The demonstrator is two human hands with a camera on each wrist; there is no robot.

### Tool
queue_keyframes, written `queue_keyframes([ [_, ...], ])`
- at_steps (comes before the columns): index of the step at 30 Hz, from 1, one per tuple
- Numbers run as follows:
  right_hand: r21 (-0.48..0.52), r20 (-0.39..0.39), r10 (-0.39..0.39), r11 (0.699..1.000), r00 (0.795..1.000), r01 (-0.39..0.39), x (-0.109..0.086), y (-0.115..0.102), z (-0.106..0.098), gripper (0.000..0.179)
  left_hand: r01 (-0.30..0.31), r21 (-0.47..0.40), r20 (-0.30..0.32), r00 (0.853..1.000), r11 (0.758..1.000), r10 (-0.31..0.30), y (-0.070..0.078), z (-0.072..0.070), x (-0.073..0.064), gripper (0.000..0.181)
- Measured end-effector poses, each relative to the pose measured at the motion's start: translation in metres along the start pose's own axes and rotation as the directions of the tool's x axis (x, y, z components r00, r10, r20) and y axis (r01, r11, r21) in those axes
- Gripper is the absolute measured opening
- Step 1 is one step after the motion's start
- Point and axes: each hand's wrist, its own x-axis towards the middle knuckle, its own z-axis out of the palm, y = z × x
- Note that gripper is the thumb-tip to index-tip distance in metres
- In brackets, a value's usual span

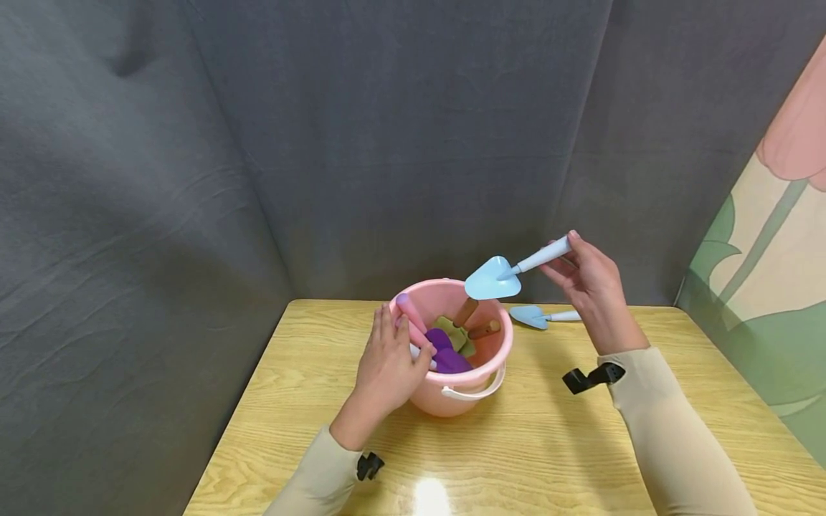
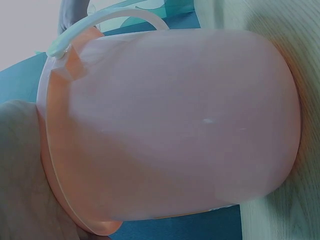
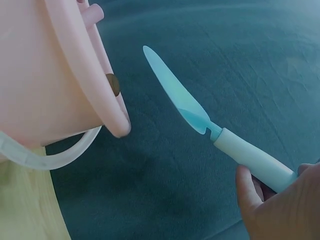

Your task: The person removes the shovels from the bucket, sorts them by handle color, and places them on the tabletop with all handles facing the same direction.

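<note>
My right hand (image 1: 590, 276) pinches the end of a light blue trowel's handle (image 1: 544, 254). Its pale blue blade (image 1: 492, 279) points left and overlaps the back right rim of a pink bucket (image 1: 445, 401) in the head view. In the right wrist view the trowel (image 3: 175, 95) slants up and away from the bucket. On the bucket's left rim rests my left hand (image 1: 390, 362), its fingers extended and its thumb reaching over the inside. Within the bucket lie pink handles (image 1: 413, 322), purple blades (image 1: 449, 358) and olive-green tool heads (image 1: 454, 333) with brown handles (image 1: 485, 330).
A second light blue trowel (image 1: 530, 316) lies on the wooden table (image 1: 548, 430) behind and right of the bucket. The bucket's white carrying handle (image 1: 477, 394) hangs at its front. Grey cloth (image 1: 413, 143) stands behind the table, with a flower-painted wall (image 1: 774, 287) at right.
</note>
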Motion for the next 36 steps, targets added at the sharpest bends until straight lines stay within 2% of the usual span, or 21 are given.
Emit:
queue_keyframes([
  [3,0.049,-0.015,0.014,0.999,1.000,-0.014,0.001,-0.002,-0.006,0.028,0.000,0.002,-0.002,1.000,1.000,0.000,0.000,0.000,0.000,0.075],
  [9,0.086,-0.067,0.040,0.996,0.997,-0.034,0.001,-0.006,-0.018,0.030,0.010,-0.005,0.007,1.000,1.000,-0.010,0.002,0.000,0.000,0.076],
  [23,0.210,-0.125,0.064,0.977,0.990,-0.036,0.002,-0.010,-0.049,0.031,0.015,0.000,0.012,1.000,1.000,-0.015,0.000,-0.003,-0.002,0.076],
  [36,0.233,-0.169,0.072,0.972,0.983,-0.031,0.007,-0.010,-0.071,0.030,0.007,0.005,0.000,1.000,1.000,-0.007,-0.002,-0.003,-0.001,0.076],
])
